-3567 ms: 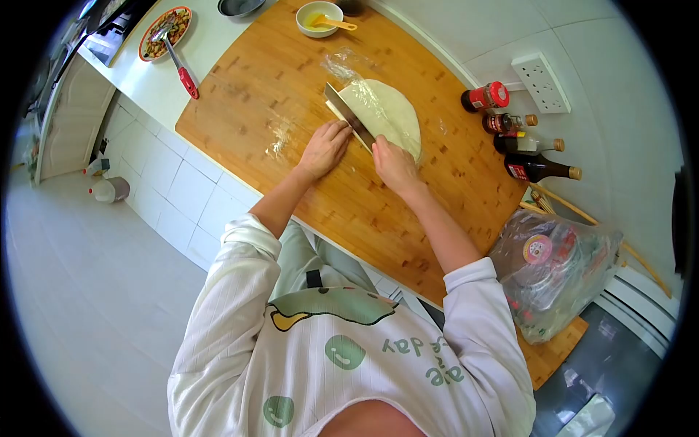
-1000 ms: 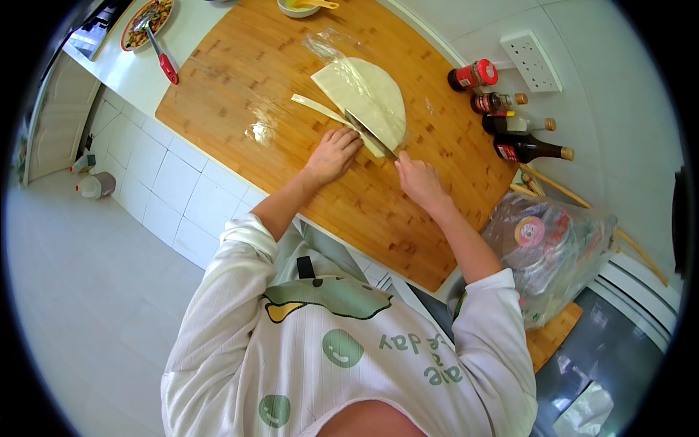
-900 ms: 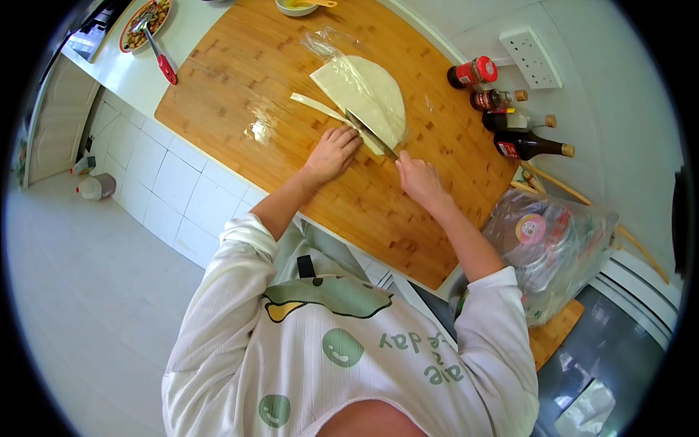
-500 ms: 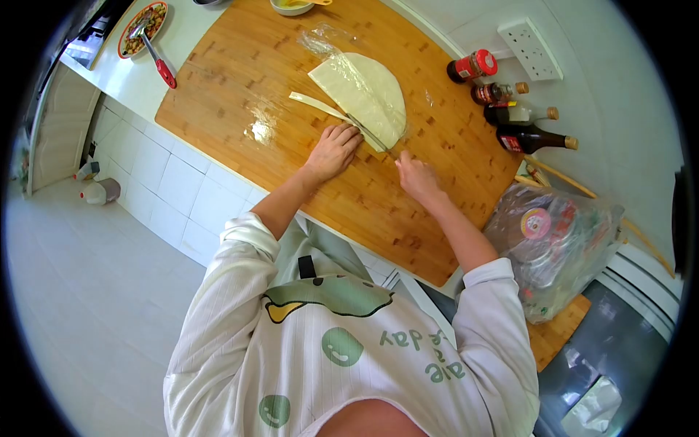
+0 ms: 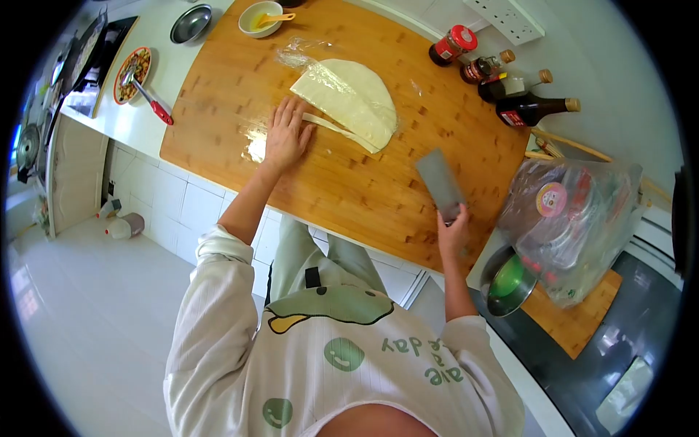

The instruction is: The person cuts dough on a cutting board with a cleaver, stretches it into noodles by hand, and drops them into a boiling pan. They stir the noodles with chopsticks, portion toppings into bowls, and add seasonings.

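My left hand (image 5: 287,136) lies on the wooden board (image 5: 349,189), fingers spread, its fingertips near the left end of a thin dough strip (image 5: 335,130). The strip runs along the cut edge of a large flat piece of dough (image 5: 351,98), apart at the left and close against it at the right. Crumpled clear plastic film (image 5: 302,52) touches the dough's upper left. In my right hand (image 5: 453,231) is the handle of a cleaver (image 5: 440,179), its broad blade over the board's right part, away from the dough.
A bowl with an orange-handled brush (image 5: 261,20) stands at the board's top. Leftward are a metal bowl (image 5: 191,24) and a plate of chopped food with a spoon (image 5: 132,75). Bottles (image 5: 535,109) line the wall at right, above a plastic bag (image 5: 575,218) and a steel bowl (image 5: 512,282).
The cleaver has left the dough's cut edge and moved right and toward my body. My left hand has shifted left along the strip, its fingers now spread. The view has turned, showing more at left.
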A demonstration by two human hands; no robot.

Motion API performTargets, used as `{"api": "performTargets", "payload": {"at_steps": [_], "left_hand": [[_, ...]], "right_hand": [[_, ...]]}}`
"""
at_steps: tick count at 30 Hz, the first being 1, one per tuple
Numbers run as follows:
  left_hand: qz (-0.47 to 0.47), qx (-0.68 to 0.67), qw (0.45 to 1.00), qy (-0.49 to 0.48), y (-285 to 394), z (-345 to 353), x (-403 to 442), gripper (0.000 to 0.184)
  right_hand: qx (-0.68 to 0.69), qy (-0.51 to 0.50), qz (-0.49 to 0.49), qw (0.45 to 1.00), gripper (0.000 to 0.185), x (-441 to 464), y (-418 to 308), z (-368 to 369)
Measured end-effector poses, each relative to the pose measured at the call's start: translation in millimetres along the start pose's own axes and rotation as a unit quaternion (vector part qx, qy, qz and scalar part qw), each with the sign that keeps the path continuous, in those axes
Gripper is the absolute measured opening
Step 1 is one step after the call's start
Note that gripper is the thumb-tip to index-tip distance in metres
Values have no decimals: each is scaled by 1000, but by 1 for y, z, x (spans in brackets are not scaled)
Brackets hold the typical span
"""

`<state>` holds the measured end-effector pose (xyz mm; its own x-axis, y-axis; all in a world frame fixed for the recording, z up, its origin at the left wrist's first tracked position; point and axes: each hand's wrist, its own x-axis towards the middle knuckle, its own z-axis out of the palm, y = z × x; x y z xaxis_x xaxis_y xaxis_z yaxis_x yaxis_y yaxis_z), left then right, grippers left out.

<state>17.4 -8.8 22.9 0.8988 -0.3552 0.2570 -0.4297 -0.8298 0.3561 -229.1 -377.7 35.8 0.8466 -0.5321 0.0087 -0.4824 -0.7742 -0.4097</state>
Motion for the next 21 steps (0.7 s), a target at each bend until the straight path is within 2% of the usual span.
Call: {"api": "performTargets", "payload": {"at_steps": [1, 5, 7, 9, 11, 13, 14, 17, 19, 20, 21], "left_hand": [[-9, -5, 1000, -20, -7, 4, 4, 51], [8, 11, 1000, 15, -22, 9, 7, 50], [13, 0, 999, -32, -31, 7, 4, 43], [29, -15, 999, -28, -37, 4, 2, 37], [44, -34, 998, -21, -44, 5, 7, 32], [46, -84, 995, -36, -53, 9, 10, 24], [51, -87, 994, -38, -55, 10, 13, 24], [61, -132, 988, -56, -61, 3, 25, 21], [86, -156, 968, -176, -66, -7, 30, 18], [89, -153, 968, -178, -73, -6, 27, 18], [139, -155, 963, -169, -79, -2, 22, 18]], "right_hand": [[-49, 49, -14, 998, 63, 1, 15, 0], [-19, 35, 60, 997, 62, -5, 34, -6], [-22, 18, 61, 998, 58, -11, 30, -10], [-23, 2, 62, 998, 54, -15, 13, -10], [-206, 96, -81, 971, 43, -7, -22, 2], [-17, 50, -156, 986, 36, 16, -85, 34], [11, 33, -204, 978, 33, 28, -116, 54], [32, -5, -311, 950, 29, 65, -196, 89], [38, -3, -338, 940, 28, 72, -205, 104], [42, -2, -369, 928, 28, 72, -210, 111], [44, 0, -367, 929, 28, 67, -208, 116]]}}
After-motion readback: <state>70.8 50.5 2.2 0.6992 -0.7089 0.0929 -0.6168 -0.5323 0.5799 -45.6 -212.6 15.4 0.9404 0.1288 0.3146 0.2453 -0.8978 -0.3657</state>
